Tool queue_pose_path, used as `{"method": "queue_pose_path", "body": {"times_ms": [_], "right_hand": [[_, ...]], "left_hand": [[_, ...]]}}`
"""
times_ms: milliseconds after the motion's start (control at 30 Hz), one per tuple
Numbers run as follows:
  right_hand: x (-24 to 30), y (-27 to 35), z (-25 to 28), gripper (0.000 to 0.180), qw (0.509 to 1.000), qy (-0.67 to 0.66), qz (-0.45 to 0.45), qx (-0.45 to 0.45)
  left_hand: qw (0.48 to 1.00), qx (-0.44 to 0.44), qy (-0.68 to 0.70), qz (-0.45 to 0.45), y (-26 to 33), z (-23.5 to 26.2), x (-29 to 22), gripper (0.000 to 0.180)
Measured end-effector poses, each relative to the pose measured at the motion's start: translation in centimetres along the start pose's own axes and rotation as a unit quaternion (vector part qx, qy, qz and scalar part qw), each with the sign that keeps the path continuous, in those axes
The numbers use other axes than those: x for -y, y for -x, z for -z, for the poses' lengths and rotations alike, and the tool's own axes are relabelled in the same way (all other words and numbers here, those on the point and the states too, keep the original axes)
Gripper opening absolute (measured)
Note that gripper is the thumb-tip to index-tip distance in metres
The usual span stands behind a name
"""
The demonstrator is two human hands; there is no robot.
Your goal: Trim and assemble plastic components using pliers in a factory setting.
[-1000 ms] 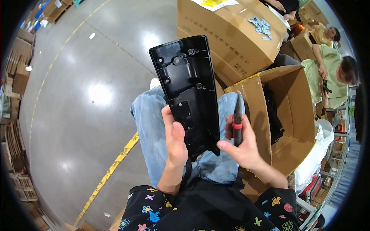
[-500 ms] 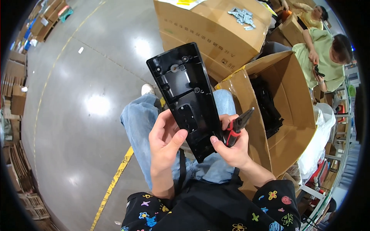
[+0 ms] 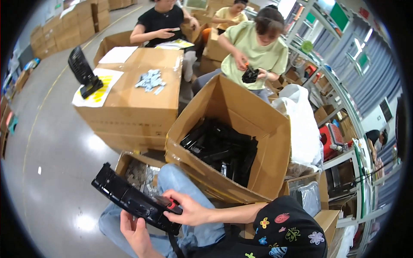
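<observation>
Left hand cups the long black plastic panel from beneath, fingers mostly hidden. Right hand presses a red-handled tool onto it, tip unseen. The panel lies just below the open cardboard box.

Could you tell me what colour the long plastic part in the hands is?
Black plastic part, seen in the head view.

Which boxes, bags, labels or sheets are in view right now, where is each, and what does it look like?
Open brown carton: right of centre, flaps up, full of black parts.
Sealed brown carton: upper left, used as a table.
Yellow-and-white sheet: on that carton's left end, under a black part.
White sheet: at its far edge.
Small open box: by the knee, holding small silvery pieces.
White plastic bag: right of the open carton.
Stacked brown cartons: far left.
</observation>
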State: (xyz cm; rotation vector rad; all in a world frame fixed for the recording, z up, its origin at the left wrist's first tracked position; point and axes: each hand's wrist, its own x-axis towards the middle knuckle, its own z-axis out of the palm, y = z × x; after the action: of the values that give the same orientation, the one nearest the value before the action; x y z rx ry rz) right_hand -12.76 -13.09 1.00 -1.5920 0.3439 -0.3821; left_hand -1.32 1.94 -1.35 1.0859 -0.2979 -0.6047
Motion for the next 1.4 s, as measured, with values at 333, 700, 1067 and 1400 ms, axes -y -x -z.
{"method": "queue_pose_path", "body": {"times_ms": [333, 700, 1067, 1400], "right_hand": [[-1.0, -0.8, 0.7, 0.034, 0.998, -0.036, -0.024, -0.037], [-3.2, -21.2, 8.3, 0.038, 0.979, 0.052, -0.016, -0.196], [-3.2, -38.0, 10.9, 0.049, 0.899, 0.197, -0.039, -0.39], [-7.8, -12.4, 21.4, 0.024, 0.854, 0.374, 0.198, -0.302]], "left_hand": [[0.999, -0.028, -0.029, 0.007, -0.7, -1.7, 0.1, 0.062], [0.986, -0.16, -0.008, 0.043, -4.1, 6.5, 4.3, 0.035], [0.98, -0.168, -0.057, 0.095, -5.9, 7.3, 6.4, 0.025], [0.976, -0.155, -0.081, 0.126, -6.0, 6.3, 7.9, 0.02]]}}
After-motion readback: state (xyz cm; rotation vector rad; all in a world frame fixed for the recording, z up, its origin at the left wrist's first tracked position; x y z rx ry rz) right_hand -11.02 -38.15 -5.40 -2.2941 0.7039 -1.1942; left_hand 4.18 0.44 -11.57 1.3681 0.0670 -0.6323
